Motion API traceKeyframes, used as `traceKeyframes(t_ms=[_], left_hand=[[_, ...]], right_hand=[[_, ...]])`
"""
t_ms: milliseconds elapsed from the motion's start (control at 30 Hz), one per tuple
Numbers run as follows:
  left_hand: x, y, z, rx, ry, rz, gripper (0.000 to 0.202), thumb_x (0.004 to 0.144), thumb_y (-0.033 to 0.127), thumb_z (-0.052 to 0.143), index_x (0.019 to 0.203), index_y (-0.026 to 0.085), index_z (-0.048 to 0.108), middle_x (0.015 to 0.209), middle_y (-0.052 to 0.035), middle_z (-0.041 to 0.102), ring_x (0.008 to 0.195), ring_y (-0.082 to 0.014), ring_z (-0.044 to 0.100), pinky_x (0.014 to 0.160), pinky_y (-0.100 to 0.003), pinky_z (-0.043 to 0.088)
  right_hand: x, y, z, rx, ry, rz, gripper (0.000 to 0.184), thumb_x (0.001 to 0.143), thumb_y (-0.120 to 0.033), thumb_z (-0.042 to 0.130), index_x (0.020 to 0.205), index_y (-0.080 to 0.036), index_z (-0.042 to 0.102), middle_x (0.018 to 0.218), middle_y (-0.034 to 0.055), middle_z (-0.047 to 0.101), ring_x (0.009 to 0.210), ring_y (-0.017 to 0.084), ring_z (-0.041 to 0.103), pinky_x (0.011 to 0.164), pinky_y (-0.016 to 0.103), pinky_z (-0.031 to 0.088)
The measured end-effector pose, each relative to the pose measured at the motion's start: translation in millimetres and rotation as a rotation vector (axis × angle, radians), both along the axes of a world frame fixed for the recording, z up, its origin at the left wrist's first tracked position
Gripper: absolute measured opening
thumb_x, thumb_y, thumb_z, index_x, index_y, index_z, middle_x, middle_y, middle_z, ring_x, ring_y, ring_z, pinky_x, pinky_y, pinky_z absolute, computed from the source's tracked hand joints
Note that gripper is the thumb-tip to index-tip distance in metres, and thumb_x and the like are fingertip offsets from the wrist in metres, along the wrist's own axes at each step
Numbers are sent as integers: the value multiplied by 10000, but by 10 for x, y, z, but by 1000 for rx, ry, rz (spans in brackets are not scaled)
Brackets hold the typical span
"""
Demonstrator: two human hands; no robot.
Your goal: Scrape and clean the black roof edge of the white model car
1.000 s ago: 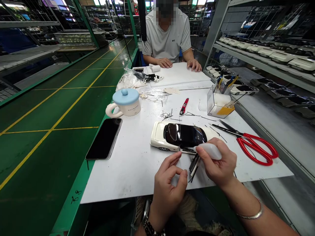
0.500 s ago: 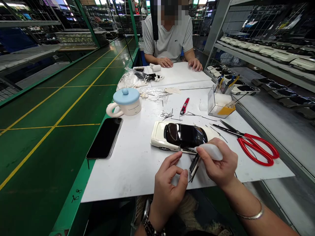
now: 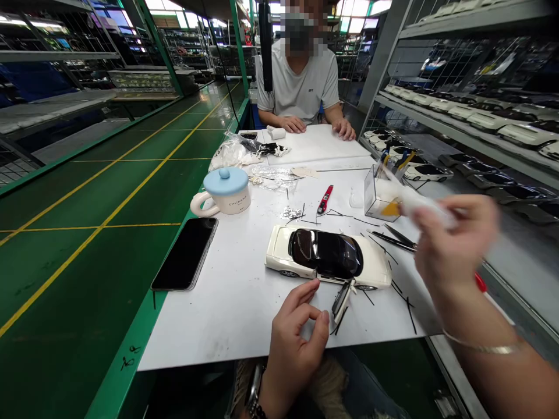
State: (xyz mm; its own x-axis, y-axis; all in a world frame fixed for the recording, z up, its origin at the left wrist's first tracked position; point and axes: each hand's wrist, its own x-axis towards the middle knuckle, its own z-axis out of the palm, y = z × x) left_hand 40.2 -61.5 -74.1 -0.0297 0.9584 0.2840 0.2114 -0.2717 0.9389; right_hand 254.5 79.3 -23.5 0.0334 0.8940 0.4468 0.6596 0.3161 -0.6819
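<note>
A cream-white model car (image 3: 375,256) with a black roof stands on the white board. Its near-side door (image 3: 343,299) is swung out toward me. My left hand (image 3: 297,326) is beside the car's near side, its thumb and index finger pressed together in a ring; anything pinched there is too small to see. Blurred by motion, my right hand (image 3: 454,238) grips a small white squeeze bottle (image 3: 425,209), raised near the clear pen box (image 3: 374,195). Scissors (image 3: 395,237) with red handles lie below my right hand, mostly hidden by it.
A lidded mug (image 3: 231,201) and a phone (image 3: 186,254) sit at the left. A red cutter (image 3: 325,199) and black strip scraps (image 3: 410,314) lie around the car. Across the table sits a person (image 3: 301,81). Shelves of model cars (image 3: 502,125) flank the right side.
My right hand has lifted the squeeze bottle off the car's near side and moved it right and up. My left hand has barely moved. The view has tipped slightly upward.
</note>
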Motion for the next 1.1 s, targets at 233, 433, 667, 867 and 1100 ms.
traceKeyframes(t_ms=[233, 433, 667, 867, 1100], left_hand=[[-1, -5, -42, -8, 35, 14, 216, 885, 216, 511, 710, 176, 631, 1245, -98, 587, 1162, -218, 581, 1022, -367, 503], [7, 1, -27, -13, 72, 32, 237, 892, 231, 504, 697, 179, 628, 1241, -100, 593, 1159, -223, 585, 1011, -373, 512], [14, 4, -35, 11, 111, 47, 262, 898, 241, 495, 683, 173, 627, 1222, -112, 608, 1142, -237, 597, 975, -380, 540], [-7, -3, -93, 38, 110, 27, 232, 897, 228, 501, 715, 177, 636, 1252, -103, 591, 1163, -240, 580, 995, -389, 527], [5, -1, -69, 50, 90, 42, 214, 890, 214, 511, 721, 187, 640, 1243, -89, 594, 1151, -221, 588, 1007, -375, 520]], right_hand=[[-249, 855, -199, -171, -141, -32, 267, 680, -290, 621, 905, -224, 492, 781, 19, 650, 739, 182, 583, 673, 284, 419], [-377, 1207, -358, -202, -202, -80, 348, 697, -198, 559, 1016, -225, 423, 861, 47, 661, 736, 193, 586, 674, 290, 411], [-211, 808, -113, -173, -271, -67, 453, 720, -324, 645, 1080, -202, 400, 1100, 120, 622, 906, 227, 613, 739, 318, 457], [618, -1, 129, -277, -594, 56, 116, 817, -328, 520, 864, -223, 537, 815, 17, 642, 694, 161, 595, 625, 281, 442], [847, 118, -75, -372, -843, 130, 286, 802, -221, 490, 1065, -196, 600, 1081, 96, 637, 903, 218, 630, 701, 308, 477]])
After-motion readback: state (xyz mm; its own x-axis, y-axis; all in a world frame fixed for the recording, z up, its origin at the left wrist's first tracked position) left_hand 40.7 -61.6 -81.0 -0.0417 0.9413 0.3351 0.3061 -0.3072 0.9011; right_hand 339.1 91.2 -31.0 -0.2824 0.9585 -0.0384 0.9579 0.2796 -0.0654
